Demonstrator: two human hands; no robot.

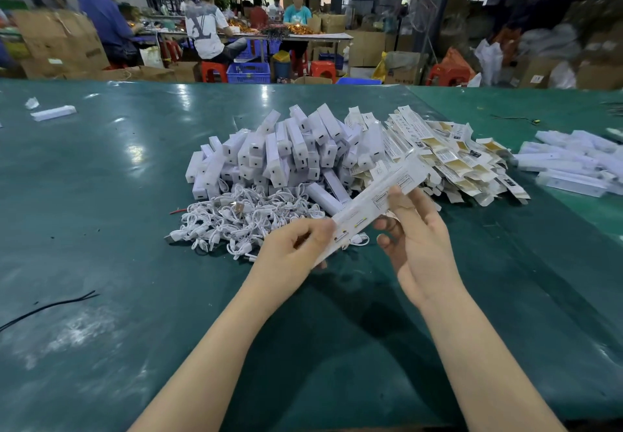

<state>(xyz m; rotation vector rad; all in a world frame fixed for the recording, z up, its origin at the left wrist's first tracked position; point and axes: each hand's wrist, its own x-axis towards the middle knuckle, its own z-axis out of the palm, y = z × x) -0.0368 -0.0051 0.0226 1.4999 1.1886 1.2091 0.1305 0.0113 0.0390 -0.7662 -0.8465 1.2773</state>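
Over green table (101, 195): one flat carton (371, 202), clamped by left grip (290, 249), right grip (418, 246).

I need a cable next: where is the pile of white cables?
Head view, left of centre: the white cables lie on the green table, between the heap of white blocks and the left hand.

Packing workshop — cartons (60, 44), seated workers (205, 27), green worktable (101, 195)
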